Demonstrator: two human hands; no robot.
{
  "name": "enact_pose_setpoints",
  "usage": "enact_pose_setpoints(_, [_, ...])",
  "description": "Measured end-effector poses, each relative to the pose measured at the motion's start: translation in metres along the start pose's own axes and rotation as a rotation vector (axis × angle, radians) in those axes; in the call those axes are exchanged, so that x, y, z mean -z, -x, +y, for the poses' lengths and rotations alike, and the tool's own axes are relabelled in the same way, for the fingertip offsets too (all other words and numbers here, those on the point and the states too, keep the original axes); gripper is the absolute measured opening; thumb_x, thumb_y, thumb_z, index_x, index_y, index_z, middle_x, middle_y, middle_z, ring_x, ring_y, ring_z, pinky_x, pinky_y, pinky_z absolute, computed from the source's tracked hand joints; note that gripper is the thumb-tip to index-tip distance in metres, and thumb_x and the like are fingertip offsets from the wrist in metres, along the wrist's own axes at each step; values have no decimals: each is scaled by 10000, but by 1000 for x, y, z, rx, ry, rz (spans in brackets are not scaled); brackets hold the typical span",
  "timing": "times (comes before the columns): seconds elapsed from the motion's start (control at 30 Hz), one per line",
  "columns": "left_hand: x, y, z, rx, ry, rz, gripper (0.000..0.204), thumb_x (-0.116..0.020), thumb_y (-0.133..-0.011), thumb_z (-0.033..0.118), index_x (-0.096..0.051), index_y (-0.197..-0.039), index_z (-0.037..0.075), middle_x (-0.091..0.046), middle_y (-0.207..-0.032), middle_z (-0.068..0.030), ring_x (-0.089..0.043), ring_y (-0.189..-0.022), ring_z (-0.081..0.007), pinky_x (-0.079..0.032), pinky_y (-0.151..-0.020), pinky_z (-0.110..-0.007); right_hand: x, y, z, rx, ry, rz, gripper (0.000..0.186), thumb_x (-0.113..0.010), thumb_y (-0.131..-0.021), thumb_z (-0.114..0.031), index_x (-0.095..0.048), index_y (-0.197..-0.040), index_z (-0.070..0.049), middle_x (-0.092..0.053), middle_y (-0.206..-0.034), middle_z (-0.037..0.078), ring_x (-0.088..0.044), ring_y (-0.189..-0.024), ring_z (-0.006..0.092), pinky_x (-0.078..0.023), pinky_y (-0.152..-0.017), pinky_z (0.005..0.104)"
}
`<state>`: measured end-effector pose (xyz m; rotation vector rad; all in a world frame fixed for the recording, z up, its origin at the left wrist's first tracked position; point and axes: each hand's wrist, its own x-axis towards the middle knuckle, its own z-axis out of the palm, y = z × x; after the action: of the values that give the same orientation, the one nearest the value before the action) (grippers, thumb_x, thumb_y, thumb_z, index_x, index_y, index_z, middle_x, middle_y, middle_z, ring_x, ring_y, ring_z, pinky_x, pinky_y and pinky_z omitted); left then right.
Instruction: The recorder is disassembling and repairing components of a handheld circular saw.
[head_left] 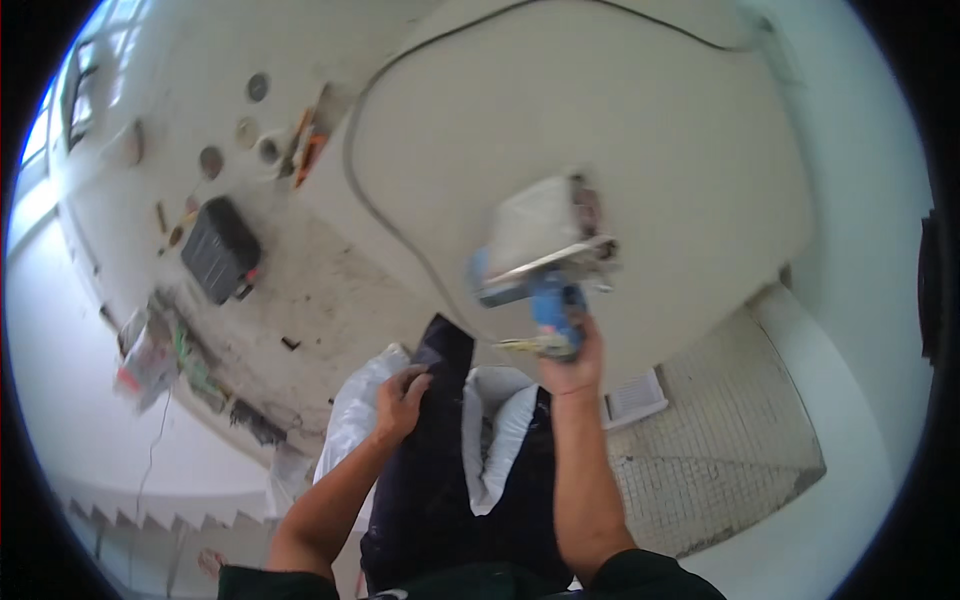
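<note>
My right hand [575, 365] grips a blue corded power tool [553, 312] by its body, out in front of my knees. Beyond its body are a pale flat plate [535, 230] and grey metal parts, smeared by motion, so the exact kind of tool is unclear. A dark cable [375, 205] loops round to the left and comes back near the tool. The tool is over a large pale board [700, 190]; whether they touch I cannot tell. My left hand [403, 398] rests on my left knee in dark trousers, fingers loosely bent, holding nothing.
One white sack [485, 490] lies between my legs, another [350, 415] beside my left leg. Left on the dusty floor are a black tool case [220, 250], several round rolls and discs [210, 162], an orange-edged tool [310, 155] and plastic bags [150, 350]. A white slotted tray [637, 398] sits on tiling at right.
</note>
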<state>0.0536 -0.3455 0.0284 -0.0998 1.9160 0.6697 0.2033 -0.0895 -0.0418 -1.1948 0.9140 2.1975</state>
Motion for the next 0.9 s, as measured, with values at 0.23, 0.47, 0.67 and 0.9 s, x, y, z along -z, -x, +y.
enact_pose_setpoints(0.23, [-50,-4,25,9,41,-51,324,-666,-947,213,-684,-1155,-34,-717,-893,-79,-657,-805,-140,-528,-758,-288,-109,156,-2,450,421,-21,193,-552,-980,-109,-521,-1171,-104,-466,-710,-7,-477,-658,140,-464,-712,340])
enact_pose_setpoints(0.47, [-208,-57,156,-893,-716,-20,566,-679,-917,348,-542,-1403,93,-433,-1517,-173,-363,-1424,-379,-293,-1171,-505,-126,224,-79,673,330,-210,286,-508,-1037,-363,-521,-1140,-96,-405,-694,-22,-422,-626,129,-419,-705,352])
enact_pose_setpoints(0.67, [-313,-70,199,-1230,-1184,-484,590,-701,-878,416,-576,-1373,121,-360,-1590,-99,-208,-1520,-337,-109,-1251,-560,-105,256,-179,972,241,-195,362,-520,-1035,-432,-556,-1061,-72,-406,-726,-31,-420,-659,134,-431,-713,345])
enact_pose_setpoints(0.9, [-303,-76,166,-1186,-1372,-638,388,-658,-900,452,-728,-938,72,-613,-1290,-102,-342,-1442,-297,-122,-1255,-543,-108,270,-327,1174,397,252,175,-676,-941,-226,-569,-934,-88,-514,-784,-5,-492,-664,119,-443,-617,309])
